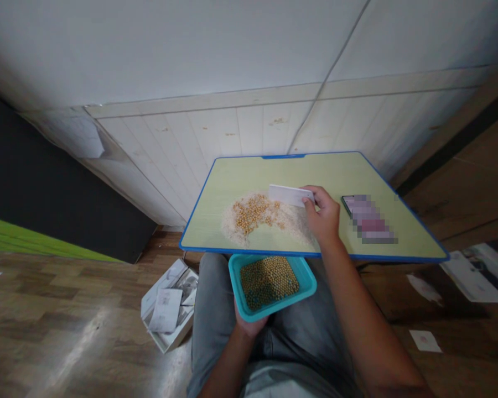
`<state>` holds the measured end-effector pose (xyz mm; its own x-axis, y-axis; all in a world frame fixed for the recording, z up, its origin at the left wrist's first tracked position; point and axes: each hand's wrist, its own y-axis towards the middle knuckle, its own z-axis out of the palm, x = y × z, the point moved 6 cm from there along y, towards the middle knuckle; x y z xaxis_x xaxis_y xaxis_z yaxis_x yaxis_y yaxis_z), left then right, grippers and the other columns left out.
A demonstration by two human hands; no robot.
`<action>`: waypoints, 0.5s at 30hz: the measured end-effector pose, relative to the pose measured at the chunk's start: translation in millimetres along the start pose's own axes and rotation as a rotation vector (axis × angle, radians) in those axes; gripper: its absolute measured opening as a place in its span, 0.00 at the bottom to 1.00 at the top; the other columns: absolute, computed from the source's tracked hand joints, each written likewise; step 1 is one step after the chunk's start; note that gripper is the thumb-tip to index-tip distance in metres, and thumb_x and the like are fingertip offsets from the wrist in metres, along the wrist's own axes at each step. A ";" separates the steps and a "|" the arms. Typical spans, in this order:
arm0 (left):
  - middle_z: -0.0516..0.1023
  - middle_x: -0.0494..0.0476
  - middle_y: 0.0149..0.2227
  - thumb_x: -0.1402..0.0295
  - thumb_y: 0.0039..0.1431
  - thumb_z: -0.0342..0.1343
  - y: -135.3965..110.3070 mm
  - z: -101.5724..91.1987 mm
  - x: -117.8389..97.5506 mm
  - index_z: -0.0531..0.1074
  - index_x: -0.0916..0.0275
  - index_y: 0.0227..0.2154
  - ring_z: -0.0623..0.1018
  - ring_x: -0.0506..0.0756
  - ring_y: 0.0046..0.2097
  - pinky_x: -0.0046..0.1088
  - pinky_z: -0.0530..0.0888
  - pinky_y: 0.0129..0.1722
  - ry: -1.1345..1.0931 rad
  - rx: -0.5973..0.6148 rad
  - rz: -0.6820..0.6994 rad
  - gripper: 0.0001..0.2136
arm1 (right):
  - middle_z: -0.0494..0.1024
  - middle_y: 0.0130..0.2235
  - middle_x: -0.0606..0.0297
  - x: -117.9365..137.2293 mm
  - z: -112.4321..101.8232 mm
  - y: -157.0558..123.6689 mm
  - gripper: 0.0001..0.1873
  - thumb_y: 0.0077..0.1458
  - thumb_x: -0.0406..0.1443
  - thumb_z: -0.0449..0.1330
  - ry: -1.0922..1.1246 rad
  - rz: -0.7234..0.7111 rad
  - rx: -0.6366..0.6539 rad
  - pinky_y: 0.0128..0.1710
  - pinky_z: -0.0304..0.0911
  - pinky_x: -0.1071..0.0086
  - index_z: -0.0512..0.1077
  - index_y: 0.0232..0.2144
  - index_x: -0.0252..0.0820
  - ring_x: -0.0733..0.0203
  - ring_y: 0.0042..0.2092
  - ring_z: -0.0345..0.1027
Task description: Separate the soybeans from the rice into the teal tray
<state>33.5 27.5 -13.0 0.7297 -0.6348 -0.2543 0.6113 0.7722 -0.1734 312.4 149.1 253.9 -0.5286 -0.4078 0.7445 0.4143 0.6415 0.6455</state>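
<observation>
The right hand (323,213) pinches the three-o'clock end of a white card (287,194) beside pale grains (231,225) and golden balls (249,213) at nine o'clock on the table (327,171), while the left hand (251,326), whose closure I cannot tell, supports a teal tub (282,307) of similar balls (276,279) at seven.

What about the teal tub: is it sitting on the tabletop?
No, the left hand holds the tub over the lap, by the tabletop's near edge.
</observation>
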 end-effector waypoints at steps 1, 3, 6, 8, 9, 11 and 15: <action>0.93 0.47 0.63 0.64 0.85 0.32 -0.2 0.7 0.7 0.91 0.42 0.58 0.85 0.57 0.71 0.52 0.46 0.87 -0.001 -0.006 -0.002 0.35 | 0.90 0.43 0.63 -0.4 1.1 -0.4 0.13 0.63 0.37 0.62 0.016 0.007 0.017 0.47 0.79 0.56 0.85 0.46 0.50 0.49 0.45 0.85; 0.92 0.46 0.65 0.62 0.85 0.33 0.0 1.6 1.9 0.91 0.41 0.58 0.86 0.57 0.70 0.52 0.46 0.88 -0.006 -0.029 0.002 0.34 | 0.90 0.44 0.63 -0.2 2.2 -1.5 0.13 0.63 0.37 0.63 0.037 0.012 0.035 0.48 0.79 0.56 0.85 0.46 0.50 0.50 0.45 0.84; 0.92 0.46 0.64 0.60 0.85 0.35 0.8 2.3 2.6 0.91 0.42 0.58 0.86 0.57 0.70 0.50 0.48 0.88 -0.011 -0.067 0.017 0.32 | 0.90 0.45 0.63 1.7 0.3 -2.6 0.13 0.63 0.37 0.63 0.030 0.003 0.017 0.48 0.79 0.56 0.85 0.47 0.50 0.49 0.46 0.84; 0.93 0.46 0.63 0.60 0.85 0.36 0.7 2.3 2.4 0.92 0.43 0.56 0.87 0.58 0.68 0.49 0.50 0.87 -0.010 -0.091 0.011 0.32 | 0.90 0.45 0.63 3.2 -0.2 -2.8 0.13 0.63 0.36 0.63 0.027 0.004 0.015 0.49 0.79 0.55 0.85 0.47 0.51 0.49 0.47 0.84; 0.94 0.46 0.62 0.60 0.84 0.36 0.4 2.2 1.9 0.92 0.43 0.55 0.88 0.58 0.68 0.49 0.51 0.87 -0.008 -0.102 0.006 0.32 | 0.90 0.45 0.63 3.8 0.3 -2.9 0.13 0.63 0.36 0.63 0.027 0.008 0.026 0.49 0.79 0.55 0.85 0.47 0.51 0.49 0.47 0.84; 0.94 0.46 0.61 0.61 0.84 0.36 -0.5 1.5 0.6 0.92 0.42 0.53 0.87 0.58 0.68 0.51 0.52 0.87 -0.003 -0.124 -0.005 0.32 | 0.89 0.44 0.63 5.0 2.6 -3.0 0.13 0.63 0.36 0.64 0.034 0.020 0.065 0.49 0.80 0.55 0.85 0.47 0.51 0.50 0.46 0.84; 0.94 0.47 0.62 0.60 0.84 0.39 -1.4 -2.7 -0.9 0.92 0.42 0.53 0.84 0.61 0.73 0.56 0.50 0.87 0.012 -0.176 -0.007 0.30 | 0.90 0.44 0.63 6.7 4.3 -3.5 0.13 0.63 0.37 0.64 0.063 0.036 0.088 0.49 0.80 0.55 0.86 0.47 0.51 0.50 0.46 0.84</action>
<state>31.1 27.1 -15.1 0.7211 -0.6407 -0.2639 0.5527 0.7615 -0.3387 304.2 146.9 255.8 -0.4657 -0.4222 0.7777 0.3639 0.7097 0.6032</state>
